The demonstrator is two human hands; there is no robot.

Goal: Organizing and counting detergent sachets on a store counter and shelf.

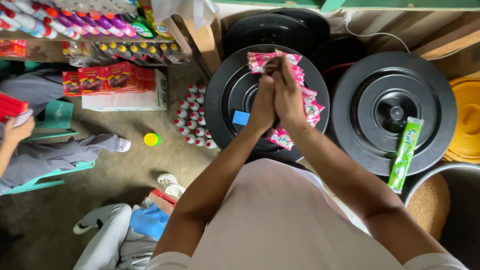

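Pressing together, the left hand [263,102] and right hand [288,95] close flat on a strip of pink packets [309,102] over the black lid [225,95] in the middle. The packets look light, soft and crinkly. Holding the strip by its top edge seems best.

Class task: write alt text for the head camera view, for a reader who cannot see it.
Seen from above, a person's left hand and right hand press together around a strip of pink sachets over a black round lid. A green sachet strip lies on a second black lid to the right; small white red-capped bottles stand on the floor to the left.
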